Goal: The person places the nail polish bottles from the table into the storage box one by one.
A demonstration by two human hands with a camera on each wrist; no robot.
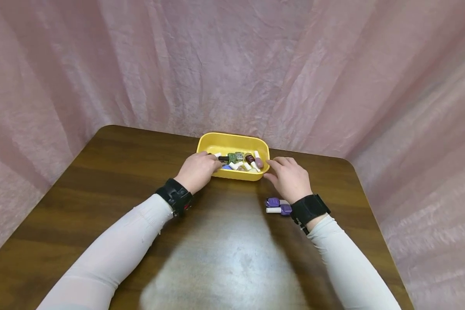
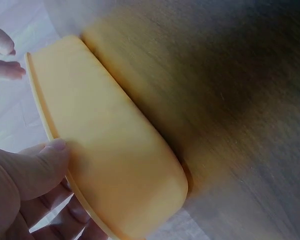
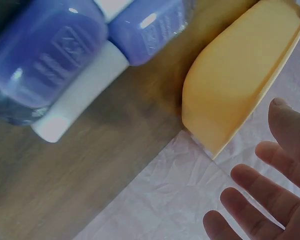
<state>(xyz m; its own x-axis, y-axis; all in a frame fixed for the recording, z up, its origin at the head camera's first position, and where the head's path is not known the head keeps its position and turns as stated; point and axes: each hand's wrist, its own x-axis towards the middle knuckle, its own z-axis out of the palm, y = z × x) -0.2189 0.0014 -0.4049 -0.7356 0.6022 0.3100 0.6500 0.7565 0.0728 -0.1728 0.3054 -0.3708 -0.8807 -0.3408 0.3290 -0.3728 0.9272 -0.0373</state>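
At the back of the table stands a yellow plastic bin (image 1: 238, 175) with several nail polish bottles lying in it. My left hand (image 1: 197, 171) grips its left end; in the left wrist view the thumb presses the outer wall (image 2: 110, 135) and the fingers reach over the rim. Beside the bin's right end is my right hand (image 1: 292, 180), its fingers (image 3: 270, 195) spread and relaxed, apart from the bin in the right wrist view. Two purple nail polish bottles (image 3: 55, 55) with white caps lie on the table below the right hand.
Inside the bin are a green bottle (image 1: 231, 158) with a black cap, a dark red bottle (image 1: 249, 158) and a mauve bottle (image 1: 259, 163). A pink curtain (image 1: 232, 77) hangs right behind the brown wooden table (image 1: 224, 241).
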